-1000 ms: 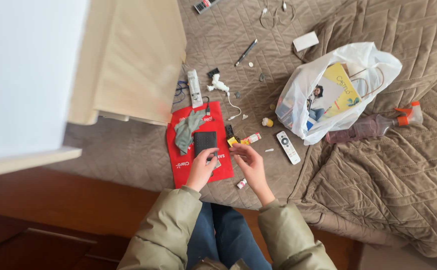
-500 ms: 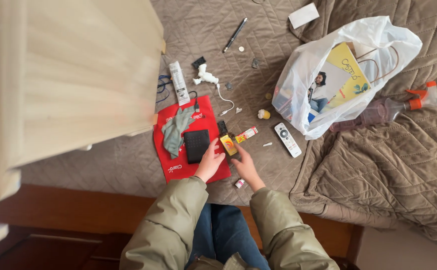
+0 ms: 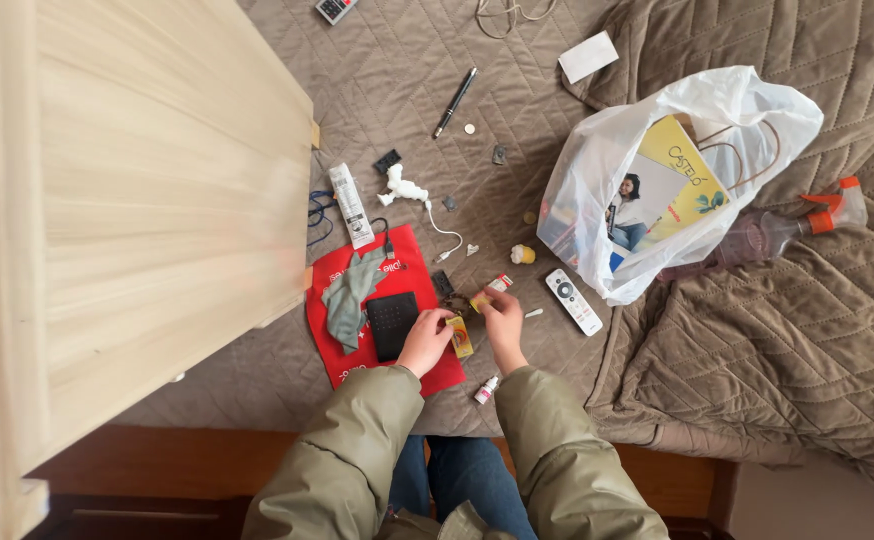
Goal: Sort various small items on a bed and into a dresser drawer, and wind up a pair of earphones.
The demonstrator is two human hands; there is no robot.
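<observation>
Both hands have drawn in toward each other since the earlier frames, and the small yellow packet that lay just right of the black box now sits between them. My left hand [image 3: 425,340] rests on the edge of the red bag [image 3: 352,355], its fingers curled about the yellow packet [image 3: 460,335], which seems pinched at its left side. My right hand [image 3: 502,318] lies at three o'clock of the packet, fingers bent down over a small dark item I cannot make out; whether it grips anything I cannot tell.

At nine o'clock of the left hand sits the flat black box [image 3: 393,324], and beyond it a crumpled grey-green cloth [image 3: 349,290], both on the red bag. At twelve o'clock of the right hand lies a small red-and-yellow tube [image 3: 492,289]; at two o'clock, a white remote [image 3: 573,300]. A tiny white bottle with a red cap [image 3: 486,389] lies at six o'clock, near the right sleeve.

By my judgement, the step in hand is sorting the small things by the bag, one at a time; the next move would call for a firm pinch on the packet and a clear lift.

Counted: one red bag, one black box, one cloth, one yellow packet, one pen [image 3: 454,102], one white plastic bag [image 3: 597,170], one spray bottle [image 3: 787,228], and two white remote-like pieces, the second a long white one [image 3: 351,205] at eleven o'clock.
</observation>
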